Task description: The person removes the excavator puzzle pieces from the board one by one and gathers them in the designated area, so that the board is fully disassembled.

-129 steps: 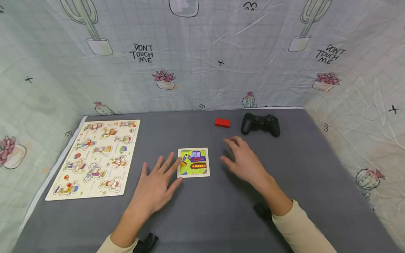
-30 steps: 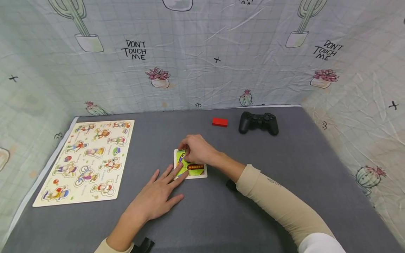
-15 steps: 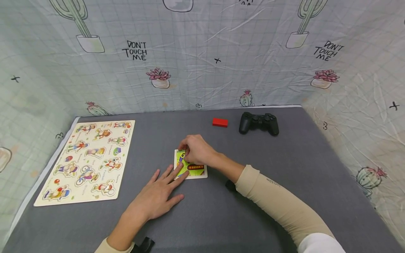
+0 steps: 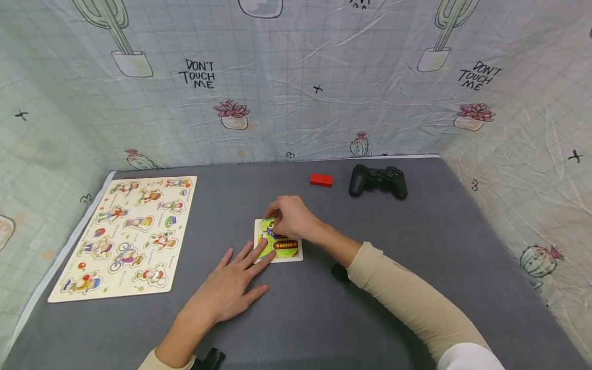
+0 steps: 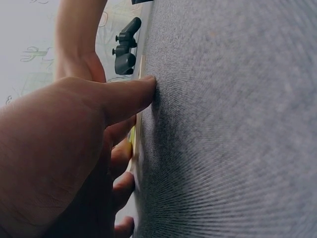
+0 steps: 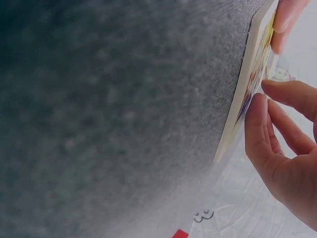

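A small square jigsaw puzzle (image 4: 287, 253) with a purple digger picture lies in a pale frame on the grey table. My left hand (image 4: 229, 292) is spread flat, two fingertips resting on the puzzle's lower left part; its thumb (image 5: 131, 99) lies on the cloth beside it. My right hand (image 4: 295, 220) reaches over the upper part with bent fingers and covers some of the picture. In the right wrist view the thumb and index finger (image 6: 256, 116) touch the puzzle's face close together. Whether a piece is pinched between them cannot be made out.
On the left lies a large wooden peg board (image 4: 157, 234) with cartoon figures. A red block (image 4: 321, 179) and a black game controller (image 4: 378, 180) are at the back right. A printed curtain (image 4: 287, 118) stands around the table's far sides.
My right hand went from hovering right of the puzzle to its upper part, and just now shifted slightly right. My left fingers moved further onto the puzzle, then stayed still.
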Tool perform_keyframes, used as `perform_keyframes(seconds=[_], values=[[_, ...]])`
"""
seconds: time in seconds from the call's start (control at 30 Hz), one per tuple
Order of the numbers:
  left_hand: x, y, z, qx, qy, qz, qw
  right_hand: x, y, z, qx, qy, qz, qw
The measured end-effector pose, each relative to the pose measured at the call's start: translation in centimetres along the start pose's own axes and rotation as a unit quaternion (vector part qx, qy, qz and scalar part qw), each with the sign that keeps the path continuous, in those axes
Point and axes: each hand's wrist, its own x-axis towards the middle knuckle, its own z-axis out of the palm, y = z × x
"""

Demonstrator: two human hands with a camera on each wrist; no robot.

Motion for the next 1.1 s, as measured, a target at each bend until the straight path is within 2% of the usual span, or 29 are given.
perform_keyframes(seconds=[0.2,0.4,1.1], values=[[-0.1,0.0,0.0,0.001,0.003,-0.001,1.0,-0.3,0.5,-0.5,0.042,-0.006,0.036,0.9984],[-0.1,0.0,0.0,0.004,-0.001,-0.004,1.0,-0.6,1.2,-0.9,0.066,-0.004,0.041,0.9969],[0.0,-0.1,0.0,-0.007,-0.008,-0.009,0.9999,-2.1,3.8,-2.6,0.094,0.027,0.079,0.992]])
